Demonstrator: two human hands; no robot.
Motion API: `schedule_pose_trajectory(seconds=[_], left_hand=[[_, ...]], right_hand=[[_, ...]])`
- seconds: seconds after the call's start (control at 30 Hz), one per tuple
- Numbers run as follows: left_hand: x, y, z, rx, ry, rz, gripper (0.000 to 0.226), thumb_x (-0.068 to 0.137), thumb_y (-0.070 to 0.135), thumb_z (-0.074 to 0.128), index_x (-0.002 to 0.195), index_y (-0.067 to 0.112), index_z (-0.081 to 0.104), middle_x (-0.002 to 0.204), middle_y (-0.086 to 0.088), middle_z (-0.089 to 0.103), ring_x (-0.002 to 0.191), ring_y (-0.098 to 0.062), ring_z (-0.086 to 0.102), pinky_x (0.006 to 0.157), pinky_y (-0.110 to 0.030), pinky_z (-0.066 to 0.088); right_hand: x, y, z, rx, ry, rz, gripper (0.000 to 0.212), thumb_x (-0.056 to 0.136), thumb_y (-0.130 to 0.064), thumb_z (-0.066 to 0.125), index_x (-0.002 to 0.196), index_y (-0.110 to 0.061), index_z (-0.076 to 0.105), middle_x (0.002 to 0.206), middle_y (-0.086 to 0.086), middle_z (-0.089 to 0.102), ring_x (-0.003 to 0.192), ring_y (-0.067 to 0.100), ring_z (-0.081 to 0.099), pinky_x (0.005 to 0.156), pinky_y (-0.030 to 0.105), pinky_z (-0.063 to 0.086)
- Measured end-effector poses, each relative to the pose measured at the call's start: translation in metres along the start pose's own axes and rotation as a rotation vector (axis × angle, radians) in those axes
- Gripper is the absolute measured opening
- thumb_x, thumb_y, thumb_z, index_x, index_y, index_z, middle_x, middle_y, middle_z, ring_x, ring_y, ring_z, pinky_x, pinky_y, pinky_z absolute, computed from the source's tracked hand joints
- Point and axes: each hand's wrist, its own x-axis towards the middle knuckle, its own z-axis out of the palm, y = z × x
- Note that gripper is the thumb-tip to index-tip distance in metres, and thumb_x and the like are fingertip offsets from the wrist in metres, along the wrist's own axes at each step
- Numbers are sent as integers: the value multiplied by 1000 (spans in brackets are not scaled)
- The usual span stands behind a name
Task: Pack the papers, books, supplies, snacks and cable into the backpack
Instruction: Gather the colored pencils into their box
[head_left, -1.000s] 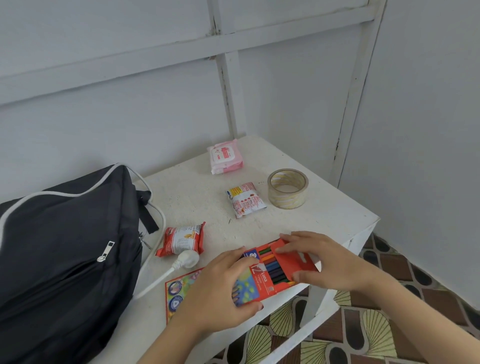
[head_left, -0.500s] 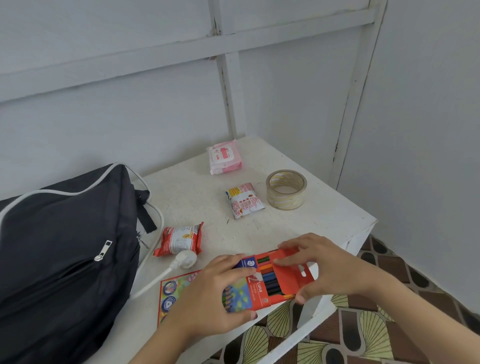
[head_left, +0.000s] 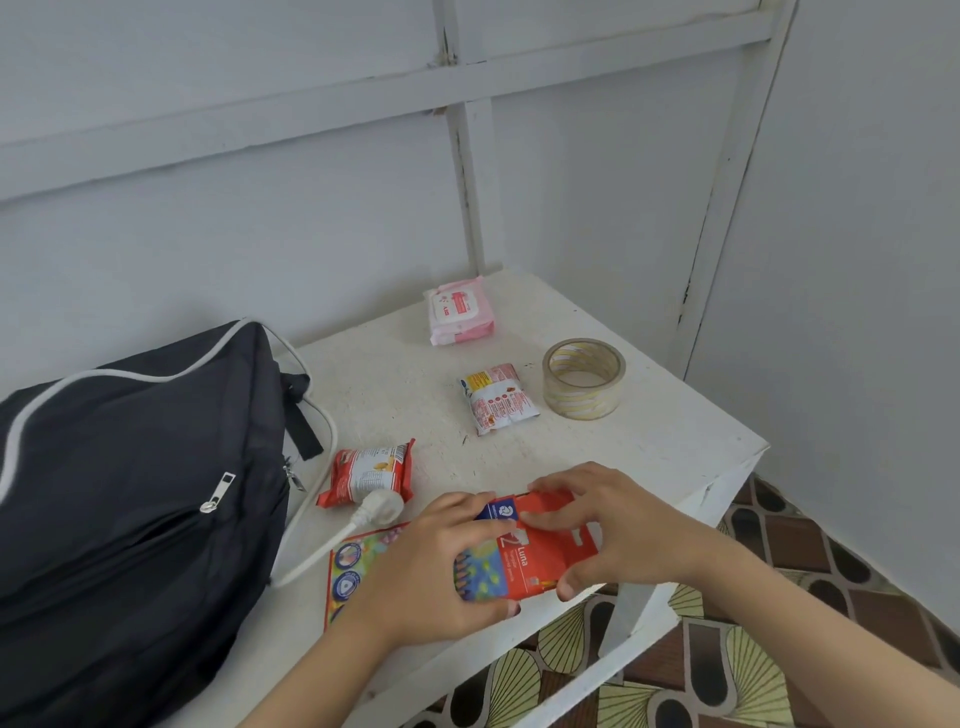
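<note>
So from the head cam: both hands are on a red box of coloured pencils (head_left: 540, 551) near the front edge of the white table (head_left: 649, 457). The left hand (head_left: 441, 566) wraps the box's left end, fingers over the top and thumb curled under the near edge, so it's clamped on it. The right hand (head_left: 618, 530) has the right end, fingertips pressing down on the red flap on top and thumb hooked on the near corner, also gripping the box. The box sits between the two palms, slightly over the table edge.

Under the left hand a colourful book (head_left: 353, 566) lies flat on the table. Just left of that, a white cable (head_left: 332, 540) with its plug (head_left: 379, 506) runs toward the black backpack (head_left: 130, 493), which lies on its side on the left of the table. A red snack packet (head_left: 369, 470) touches the plug. Further back: a white snack packet (head_left: 498, 397), a tape roll (head_left: 583, 376) just beside it, and a pink tissue pack (head_left: 460, 312) near the wall.
</note>
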Motion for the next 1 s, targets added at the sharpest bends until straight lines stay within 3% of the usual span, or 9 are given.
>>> schedule_pose_trajectory(seconds=[0.13, 0.27, 0.33, 0.43, 0.57, 0.73, 1.0], left_hand=[[-2, -1, 1, 8, -5, -32, 73, 62, 64, 69, 128, 41, 50, 134, 26, 38, 124, 18, 20, 93, 1, 18], [-4, 3, -2, 33, -6, -51, 72, 63, 63, 72, 128, 47, 45, 127, 39, 24, 116, 29, 13, 89, 5, 13], [-7, 3, -2, 56, -21, -60, 76, 63, 67, 69, 131, 50, 38, 132, 40, 19, 120, 27, 10, 96, 0, 13], [-14, -2, -1, 112, -35, -92, 95, 62, 78, 59, 142, 47, 18, 142, 33, 11, 130, 14, 8, 103, -11, 10], [-20, -6, -1, 134, 25, -128, 103, 59, 86, 44, 145, 34, 20, 137, 29, 20, 126, 13, 15, 100, -8, 12], [-19, -3, -1, 87, 55, -134, 105, 56, 87, 43, 144, 30, 30, 135, 27, 28, 123, 15, 21, 100, -6, 15], [-16, -1, -1, 109, 46, -143, 105, 57, 86, 44, 143, 27, 33, 135, 26, 30, 120, 17, 17, 95, 0, 13]], right_hand=[[2, 0, 1, 9, -21, 0, 70, 70, -61, 68, 134, -42, 46, 148, -10, 33, 131, 8, 25, 101, 20, 16], [-3, 3, 5, 64, -7, 13, 82, 68, -70, 58, 141, -43, 32, 153, -12, 25, 137, 2, 19, 105, 14, 7], [-5, 5, 8, 47, 9, 38, 96, 66, -81, 51, 146, -43, 15, 156, -14, 13, 139, -5, 2, 108, 14, -5], [-8, 11, 11, -120, 4, 88, 101, 66, -85, 37, 146, -41, -4, 153, -18, -16, 134, -4, -28, 111, 30, -21], [-10, 17, 13, -176, -57, 120, 95, 67, -83, 38, 141, -48, -8, 147, -16, -28, 135, 8, -36, 105, 40, -31], [-6, 22, 10, -168, -109, 104, 90, 57, -91, 31, 129, -63, -13, 145, -16, -34, 130, 11, -42, 100, 42, -34], [2, 26, 10, -107, -101, 83, 107, 46, -98, 25, 140, -55, -2, 147, -15, -30, 132, 10, -38, 100, 43, -33]])
